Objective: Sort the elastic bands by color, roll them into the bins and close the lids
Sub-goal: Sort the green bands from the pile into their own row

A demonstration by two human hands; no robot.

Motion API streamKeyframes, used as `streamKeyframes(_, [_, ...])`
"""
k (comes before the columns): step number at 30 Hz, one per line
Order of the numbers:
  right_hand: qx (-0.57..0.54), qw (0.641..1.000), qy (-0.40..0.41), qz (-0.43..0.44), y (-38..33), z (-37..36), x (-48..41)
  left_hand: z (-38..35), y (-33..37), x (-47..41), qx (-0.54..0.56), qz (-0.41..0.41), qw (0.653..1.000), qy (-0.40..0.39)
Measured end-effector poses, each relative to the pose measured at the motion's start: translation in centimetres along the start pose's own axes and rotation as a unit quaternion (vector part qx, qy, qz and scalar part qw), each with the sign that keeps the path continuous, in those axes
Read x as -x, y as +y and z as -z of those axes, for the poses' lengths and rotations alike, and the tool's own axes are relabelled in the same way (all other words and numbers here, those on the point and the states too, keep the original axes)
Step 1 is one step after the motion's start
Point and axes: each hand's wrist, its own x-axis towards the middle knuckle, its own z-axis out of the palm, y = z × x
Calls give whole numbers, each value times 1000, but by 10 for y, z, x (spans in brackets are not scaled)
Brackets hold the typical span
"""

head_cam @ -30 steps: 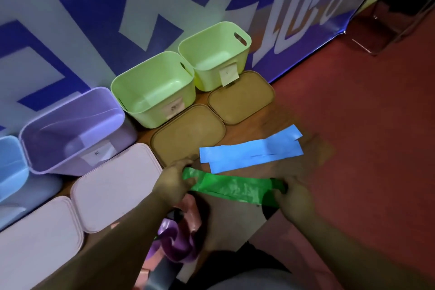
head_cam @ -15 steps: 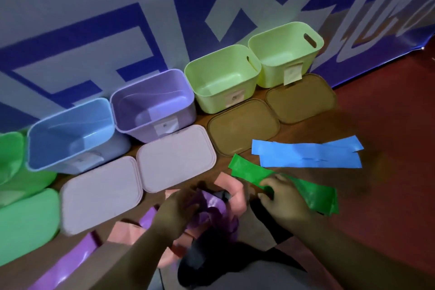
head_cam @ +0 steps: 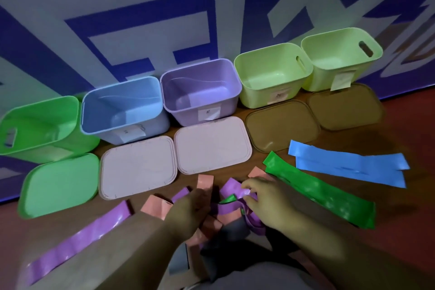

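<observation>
Light dim overall, with a bluish cast. Sheen along the long purple band (head_cam: 77,240) and the green band (head_cam: 329,198) indicates a source overhead. Glare spot on the tangled purple band (head_cam: 231,187) pinched by my right hand (head_cam: 266,205). My left hand (head_cam: 190,207) is dark and soft-edged. Wide-angle bowing curves the row of bins (head_cam: 195,92) toward the frame edges; corners darker.
</observation>
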Motion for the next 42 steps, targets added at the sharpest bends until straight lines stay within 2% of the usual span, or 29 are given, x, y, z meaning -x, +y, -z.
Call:
streamKeyframes(8, [29,989,-142,17,-20,-19,-47,0,1,7,5,30,999,-9])
streamKeyframes(11, [73,979,-184,36,-21,-29,-52,0,-9,12,-57,29,998,-10])
streamKeyframes(15, [105,971,-209,42,-23,-35,-58,2,-14,20,-198,40,979,-1])
streamKeyframes(20, [123,964,-224,71,-30,-34,-60,4,-24,26,-211,56,976,-7])
streamKeyframes(25, [78,968,-233,49,-44,-18,-60,10,-25,24,-105,42,992,48])
streamKeyframes(31, [22,984,-173,40,-69,25,-53,20,-10,20,28,-16,993,113])
streamKeyframes(34, [-43,988,-147,36,-84,44,-49,30,13,22,115,-52,988,87])
streamKeyframes(38, [-127,985,-103,48,-100,70,-44,36,45,22,268,-87,960,-5])
streamKeyframes(42, [-251,967,-42,18,-105,94,-42,36,64,18,298,-102,949,-25])
